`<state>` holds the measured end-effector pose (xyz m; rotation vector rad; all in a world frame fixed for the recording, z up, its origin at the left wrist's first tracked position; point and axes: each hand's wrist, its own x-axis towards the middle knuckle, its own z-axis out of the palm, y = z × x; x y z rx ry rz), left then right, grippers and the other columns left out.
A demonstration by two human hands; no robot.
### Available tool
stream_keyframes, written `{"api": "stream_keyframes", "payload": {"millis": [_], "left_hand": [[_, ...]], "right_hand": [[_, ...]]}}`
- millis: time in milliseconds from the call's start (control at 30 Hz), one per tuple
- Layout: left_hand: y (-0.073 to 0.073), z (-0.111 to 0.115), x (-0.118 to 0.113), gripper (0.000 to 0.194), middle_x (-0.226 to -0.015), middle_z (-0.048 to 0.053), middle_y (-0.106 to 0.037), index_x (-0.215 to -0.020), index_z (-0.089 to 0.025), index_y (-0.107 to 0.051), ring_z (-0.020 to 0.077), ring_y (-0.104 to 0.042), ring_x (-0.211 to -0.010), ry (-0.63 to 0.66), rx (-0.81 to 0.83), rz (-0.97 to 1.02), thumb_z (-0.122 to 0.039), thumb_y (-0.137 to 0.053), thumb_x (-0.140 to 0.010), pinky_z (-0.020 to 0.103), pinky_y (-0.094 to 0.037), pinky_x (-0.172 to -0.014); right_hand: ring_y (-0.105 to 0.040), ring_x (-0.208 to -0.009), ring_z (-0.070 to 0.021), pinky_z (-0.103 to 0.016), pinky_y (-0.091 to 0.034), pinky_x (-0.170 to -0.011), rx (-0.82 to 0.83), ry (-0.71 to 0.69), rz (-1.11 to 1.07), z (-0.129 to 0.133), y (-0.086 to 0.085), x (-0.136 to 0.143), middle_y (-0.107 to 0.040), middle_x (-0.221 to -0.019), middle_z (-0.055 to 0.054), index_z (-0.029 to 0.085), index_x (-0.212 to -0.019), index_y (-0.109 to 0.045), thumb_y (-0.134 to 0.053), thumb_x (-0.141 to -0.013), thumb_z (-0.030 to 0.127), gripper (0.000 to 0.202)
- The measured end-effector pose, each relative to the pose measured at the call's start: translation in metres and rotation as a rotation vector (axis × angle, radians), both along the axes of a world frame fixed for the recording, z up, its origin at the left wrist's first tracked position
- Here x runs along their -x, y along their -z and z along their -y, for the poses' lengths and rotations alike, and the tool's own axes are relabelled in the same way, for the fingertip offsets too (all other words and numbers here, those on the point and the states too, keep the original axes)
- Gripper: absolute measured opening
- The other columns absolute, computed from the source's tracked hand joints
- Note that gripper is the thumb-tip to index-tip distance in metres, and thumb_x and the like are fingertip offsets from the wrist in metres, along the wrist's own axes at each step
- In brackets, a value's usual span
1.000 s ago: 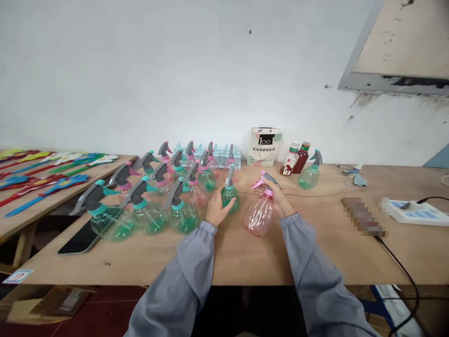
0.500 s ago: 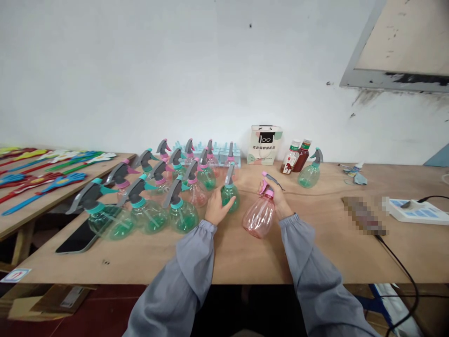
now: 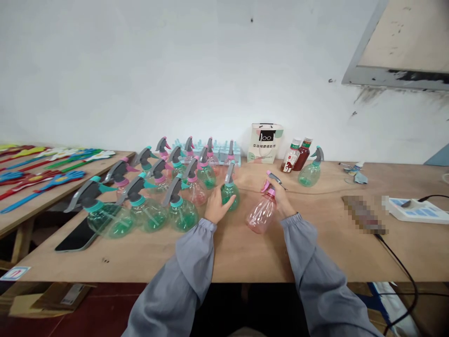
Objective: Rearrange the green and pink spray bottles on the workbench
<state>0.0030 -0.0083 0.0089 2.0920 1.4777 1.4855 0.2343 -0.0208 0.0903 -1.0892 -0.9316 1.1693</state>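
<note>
My left hand (image 3: pixel 216 206) is curved around the left side of a green spray bottle (image 3: pixel 230 196) that stands upright on the wooden table (image 3: pixel 245 262). Its thumb lies across the front of the bottle. To the right, my right hand (image 3: pixel 280 199) grips the pink and grey spray head of a clear pink bottle (image 3: pixel 260 215), which leans with its base toward the lower left. Several green and pink spray bottles stand in rows to the left, among them a green one (image 3: pixel 183 216) beside my left hand.
A black phone (image 3: pixel 75 236) lies at the left. Behind are a paper bag (image 3: pixel 264 145), two sauce bottles (image 3: pixel 301 154) and another green spray bottle (image 3: pixel 309 174). On the right are a blurred-out device (image 3: pixel 363 215) with a cable and a white power strip (image 3: pixel 417 211).
My right hand has shifted slightly to the right with the pink bottle, whose base has moved right and up a little. My left hand has stayed at the green bottle.
</note>
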Motion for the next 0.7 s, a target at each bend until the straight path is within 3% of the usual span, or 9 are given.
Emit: {"api": "stream_keyframes", "payload": {"millis": [100, 200, 433, 567, 700], "left_hand": [[-0.001, 0.000, 0.000, 0.061, -0.132, 0.019, -0.063, -0.135, -0.017, -0.046, 0.0318, -0.060, -0.128, 0.000, 0.004, -0.002, -0.050, -0.065, -0.087, 0.048, -0.048, -0.107], [-0.001, 0.001, 0.000, 0.060, -0.131, 0.019, -0.063, -0.134, -0.017, -0.046, 0.0317, -0.060, -0.128, 0.004, 0.007, -0.002, -0.050, -0.064, -0.087, 0.047, -0.048, -0.107], [-0.001, 0.001, -0.001, 0.060, -0.133, 0.019, -0.062, -0.135, -0.017, -0.046, 0.0326, -0.059, -0.130, 0.003, 0.011, -0.007, -0.050, -0.063, -0.088, 0.049, -0.047, -0.108], [0.000, 0.000, 0.000, 0.062, -0.136, 0.020, -0.060, -0.137, -0.017, -0.045, 0.0330, -0.058, -0.130, 0.003, 0.008, -0.013, -0.050, -0.064, -0.088, 0.049, -0.047, -0.108], [-0.001, 0.001, 0.000, 0.061, -0.135, 0.020, -0.060, -0.136, -0.017, -0.045, 0.0330, -0.058, -0.130, 0.010, 0.021, -0.013, -0.050, -0.063, -0.088, 0.050, -0.047, -0.108]], "right_hand": [[-0.075, -0.085, -0.0221, -0.026, -0.058, -0.063, -0.091, -0.006, 0.082, 0.002, 0.000, -0.017, -0.078, -0.082, -0.004, 0.023, -0.083, -0.072, -0.080, -0.067, 0.059, 0.040], [-0.074, -0.100, -0.0235, -0.031, -0.060, -0.078, -0.246, 0.147, 0.190, 0.005, -0.003, -0.050, -0.079, -0.098, -0.004, 0.023, -0.097, -0.077, -0.082, -0.065, 0.059, 0.048], [-0.070, -0.087, -0.0243, -0.034, -0.058, -0.068, -0.291, 0.683, 0.390, 0.008, -0.006, -0.152, -0.077, -0.095, -0.008, 0.015, -0.104, -0.078, -0.084, -0.063, 0.055, 0.057], [-0.068, -0.080, -0.0222, -0.037, -0.058, -0.069, -0.359, 0.753, 0.506, 0.001, -0.001, -0.201, -0.075, -0.096, -0.008, 0.015, -0.110, -0.077, -0.081, -0.066, 0.056, 0.060], [-0.067, -0.082, -0.0246, -0.044, -0.058, -0.081, -0.359, 0.813, 0.613, -0.007, 0.009, -0.235, -0.072, -0.087, -0.006, 0.016, -0.097, -0.075, -0.080, -0.063, 0.062, 0.057]]}}
